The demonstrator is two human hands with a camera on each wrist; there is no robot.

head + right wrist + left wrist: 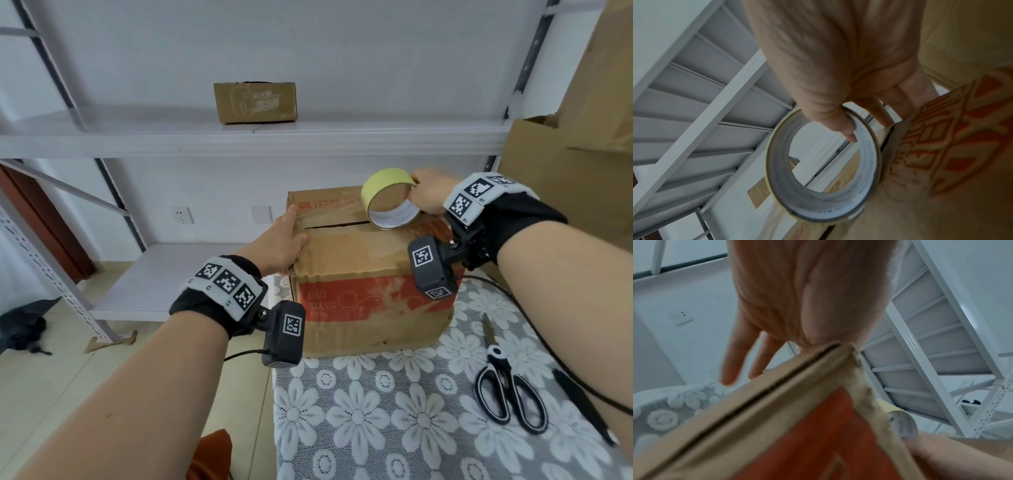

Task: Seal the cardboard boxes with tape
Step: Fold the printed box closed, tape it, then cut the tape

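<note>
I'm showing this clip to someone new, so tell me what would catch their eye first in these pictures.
Most likely the yellow tape roll, which the right hand holds on edge over the open seam of the cardboard box on the flowered tablecloth. Next, the left hand pressing flat on the box's left top edge. Then the black scissors lying on the cloth to the right of the box.

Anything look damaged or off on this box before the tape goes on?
Yes. The cardboard box is worn: its front face is creased and scuffed, and the top flaps leave a dark open gap along the seam. The left hand rests on the top; the right hand holds the tape roll.
</note>
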